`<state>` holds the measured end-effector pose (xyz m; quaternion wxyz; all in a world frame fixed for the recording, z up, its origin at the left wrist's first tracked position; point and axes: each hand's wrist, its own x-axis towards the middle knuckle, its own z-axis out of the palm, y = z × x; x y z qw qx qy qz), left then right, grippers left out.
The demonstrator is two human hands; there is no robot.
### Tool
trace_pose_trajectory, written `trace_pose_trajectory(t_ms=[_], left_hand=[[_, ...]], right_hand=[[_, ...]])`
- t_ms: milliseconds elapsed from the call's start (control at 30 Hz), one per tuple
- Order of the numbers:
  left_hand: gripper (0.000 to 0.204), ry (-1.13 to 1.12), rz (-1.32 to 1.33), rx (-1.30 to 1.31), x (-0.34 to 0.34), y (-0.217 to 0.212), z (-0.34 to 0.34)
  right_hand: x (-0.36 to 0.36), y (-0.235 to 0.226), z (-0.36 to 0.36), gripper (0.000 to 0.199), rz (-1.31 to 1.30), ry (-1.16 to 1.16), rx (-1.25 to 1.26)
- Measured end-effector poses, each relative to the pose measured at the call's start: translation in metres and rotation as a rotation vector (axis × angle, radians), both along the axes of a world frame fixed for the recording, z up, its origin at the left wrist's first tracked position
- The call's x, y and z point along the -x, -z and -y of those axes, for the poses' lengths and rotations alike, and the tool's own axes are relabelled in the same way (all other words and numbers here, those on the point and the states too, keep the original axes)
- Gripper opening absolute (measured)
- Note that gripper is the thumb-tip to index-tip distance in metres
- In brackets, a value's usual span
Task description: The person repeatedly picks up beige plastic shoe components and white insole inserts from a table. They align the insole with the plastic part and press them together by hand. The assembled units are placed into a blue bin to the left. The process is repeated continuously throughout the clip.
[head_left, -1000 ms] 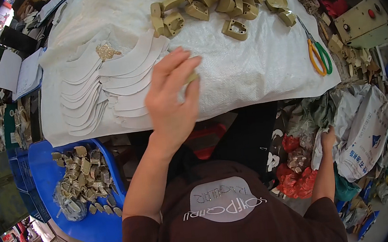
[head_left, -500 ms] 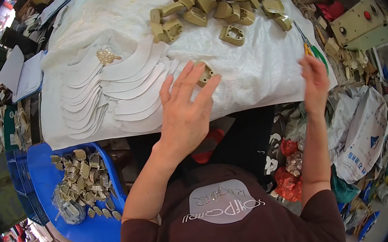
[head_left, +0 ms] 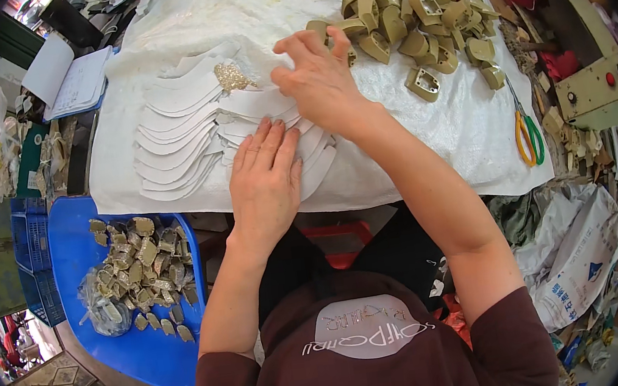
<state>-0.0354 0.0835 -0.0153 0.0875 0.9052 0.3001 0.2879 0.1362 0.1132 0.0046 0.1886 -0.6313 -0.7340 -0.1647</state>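
White cutouts [head_left: 179, 137] near the surface's [head_left: 398, 167] left edge, left hand [head_left: 266, 186] flat on them, right hand [head_left: 320, 77] arched beside tan parts [head_left: 423, 24], grip unclear

White curved sheets [head_left: 176, 149]: flat, overlapping, two fanned columns, right column under my left hand [head_left: 266, 186]. Olive-tan hollow blocks [head_left: 394, 25]: loose heap beyond my right hand [head_left: 327, 88].

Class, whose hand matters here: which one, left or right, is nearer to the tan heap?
Right. The right hand is at the left edge of the tan heap; the left hand is farther, lower left, on white curved pieces.
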Motion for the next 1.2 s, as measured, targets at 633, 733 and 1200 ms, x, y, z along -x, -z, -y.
trace_pose_trajectory(t_ms=[633, 733, 1200], left_hand=[[0.037, 0.217, 0.586, 1.037, -0.013, -0.025, 0.04], [0.038, 0.178, 0.868, 1.337, -0.014, -0.015, 0.045], [0.042, 0.381, 1.163, 1.648, -0.014, -0.015, 0.058]], right_hand=[[-0.039, -0.022, 0.122, 0.023, -0.712, -0.21, 0.223], [-0.042, -0.002, 0.126, 0.04, -0.411, 0.075, 0.099], [-0.04, 0.018, 0.186, 0.037, -0.718, 0.216, -0.111]])
